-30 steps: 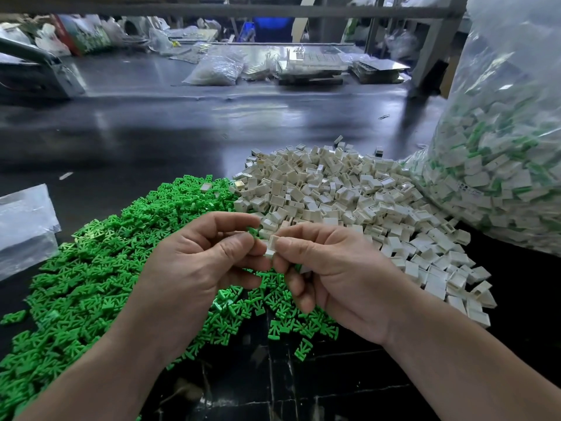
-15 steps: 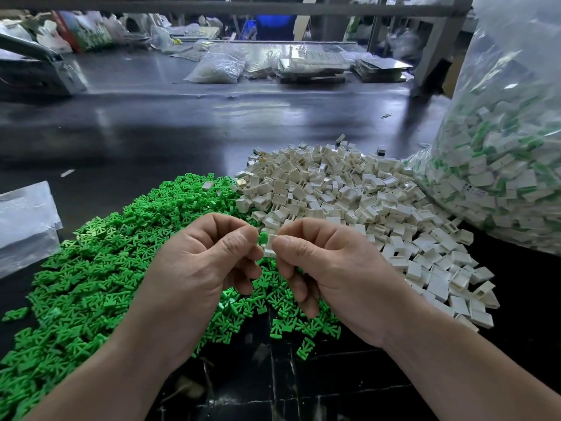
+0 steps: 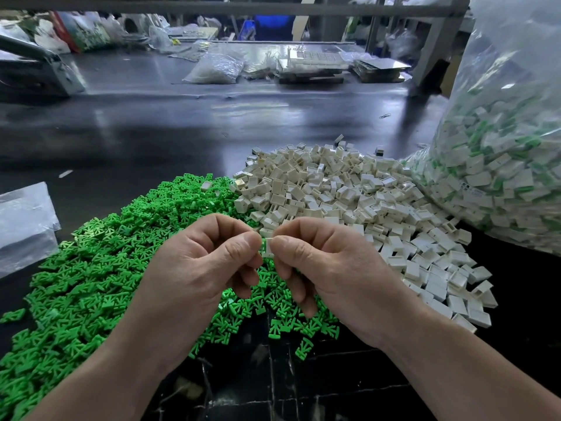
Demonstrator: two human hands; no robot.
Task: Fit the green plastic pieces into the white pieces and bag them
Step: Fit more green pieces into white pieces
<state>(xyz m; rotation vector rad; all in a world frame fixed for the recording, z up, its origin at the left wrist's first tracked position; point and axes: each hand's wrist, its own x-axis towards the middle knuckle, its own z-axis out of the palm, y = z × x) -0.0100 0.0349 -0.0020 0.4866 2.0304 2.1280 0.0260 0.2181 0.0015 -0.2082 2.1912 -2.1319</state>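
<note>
We sat at a dark, glossy bench (image 3: 182, 132) in a cluttered workshop, with trays (image 3: 312, 60) and a small bag (image 3: 215, 69) along its far side. A green heap (image 3: 106, 268) spread over the near left. A white heap (image 3: 349, 192) lay to its right and a little farther off, and the two touched. A big bag (image 3: 501, 177) of joined pieces stood at the right, against the white heap, and a flat bag (image 3: 24, 220) lay at the left edge.

Our left hand (image 3: 197, 268) and right hand (image 3: 328, 268) met above the near edge of the heaps. Each was curled, with thumb and forefinger pinching one white piece (image 3: 267, 249) from its own side and the other fingers tucked loosely beneath. We could not tell whether a green part already sat inside it.

We judged the piece very light, stiff and smooth, so it could easily slip or flick away under a careless squeeze. The flat side walls looked the best hold, leaving the open slot free. A green part seemed best held by its broad end, prongs leading. The thin prongs might bend or snap if pushed in crooked.
</note>
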